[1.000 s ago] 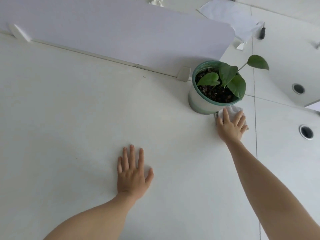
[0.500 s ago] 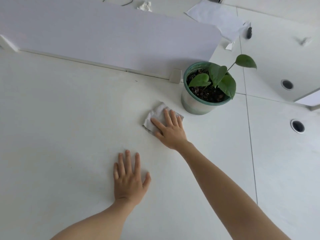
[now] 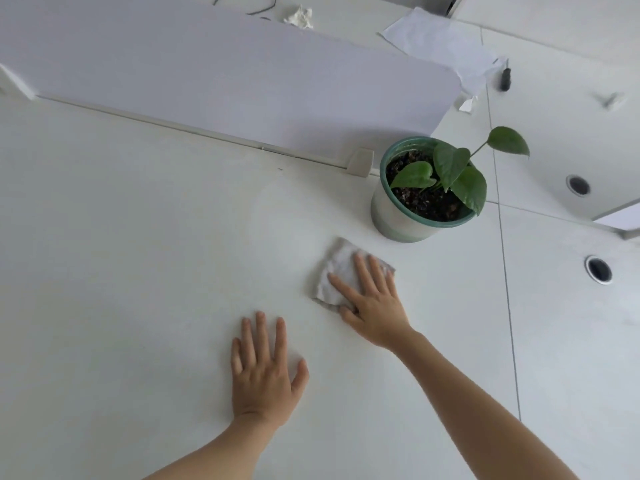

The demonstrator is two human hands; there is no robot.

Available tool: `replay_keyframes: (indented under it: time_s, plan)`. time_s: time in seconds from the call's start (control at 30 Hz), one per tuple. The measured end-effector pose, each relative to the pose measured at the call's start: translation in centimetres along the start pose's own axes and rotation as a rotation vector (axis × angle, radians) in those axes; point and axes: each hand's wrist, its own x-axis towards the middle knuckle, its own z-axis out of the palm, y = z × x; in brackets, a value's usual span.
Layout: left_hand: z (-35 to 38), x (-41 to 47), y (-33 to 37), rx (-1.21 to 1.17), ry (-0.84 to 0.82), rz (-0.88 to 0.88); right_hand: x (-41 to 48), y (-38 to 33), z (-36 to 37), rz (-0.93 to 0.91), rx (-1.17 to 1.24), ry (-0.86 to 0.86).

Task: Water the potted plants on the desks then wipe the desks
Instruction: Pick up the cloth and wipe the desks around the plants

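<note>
Cloth (image 3: pixel 341 277) | right hand (image 3: pixel 372 303) flat atop, slid left off pot (image 3: pixel 401 220) | left hand (image 3: pixel 265 370) stays splayed on desk (image 3: pixel 138 271)

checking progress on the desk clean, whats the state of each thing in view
left hand: flat on the desk, empty
right hand: flat, pressing the cloth down
cloth: crumpled, spread on the desk, apart from the pot
potted plant: upright by the divider
desk: bare in front
divider: standing
paper sheet: lying flat
</note>
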Motion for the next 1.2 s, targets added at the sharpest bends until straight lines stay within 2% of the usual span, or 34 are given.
replay_keyframes:
  time_s: [0.1, 0.17, 0.23, 0.27, 0.33, 0.43, 0.5, 0.6, 0.67, 0.83, 0.93, 1.0, 1.1, 1.2]
  plan:
    - [0.0, 0.1, 0.1, 0.022, 0.021, 0.013, -3.9, 6.1, -0.6, 0.45, 0.033, 0.056]
    - [-0.2, 0.2, 0.1, 0.024, 0.022, 0.013, -5.8, 9.1, -1.6, 0.789, 0.163, 0.106]
    - [-0.3, 0.3, 0.2, 0.016, 0.011, 0.008, -6.3, 9.5, -1.9, 1.017, 0.297, 0.153]
    - [-0.3, 0.3, 0.2, 0.011, 0.0, 0.007, -5.9, 8.6, -1.8, 1.07, 0.328, 0.159]
    - [-0.5, 0.3, 0.3, 0.001, -0.021, 0.01, -4.9, 5.1, -1.1, 1.016, 0.292, 0.151]
    - [-0.9, 0.3, 0.3, -0.004, -0.072, 0.023, -3.7, -2.1, 0.8, 0.582, 0.147, 0.102]
    - [-1.2, 0.3, 0.3, -0.006, -0.096, 0.037, -3.7, -5.6, 1.4, 0.366, 0.101, 0.028]
    - [-1.4, 0.2, 0.3, -0.026, -0.131, 0.041, -4.9, -6.3, 1.5, 0.276, 0.097, -0.009]
    - [-1.6, 0.2, 0.3, -0.046, -0.17, 0.036, -6.8, -4.7, 1.5, 0.322, 0.093, -0.007]
    - [-1.9, 0.1, 0.4, -0.132, -0.235, 0.028, -14.0, -0.3, 1.8, 0.817, 0.222, 0.095]
    - [-1.7, 0.1, 0.4, -0.189, -0.216, 0.014, -16.4, -1.1, 2.3, 0.961, 0.301, 0.158]
    - [-1.7, 0.0, 0.4, -0.199, -0.193, 0.009, -16.8, -3.0, 2.7, 0.964, 0.309, 0.212]
    - [-1.7, -0.1, 0.3, -0.201, -0.153, 0.011, -17.8, -5.9, 3.3, 0.85, 0.303, 0.284]
    - [-1.9, -0.3, 0.0, -0.165, -0.184, 0.026, -19.9, -7.4, 3.9, 0.795, 0.292, 0.388]
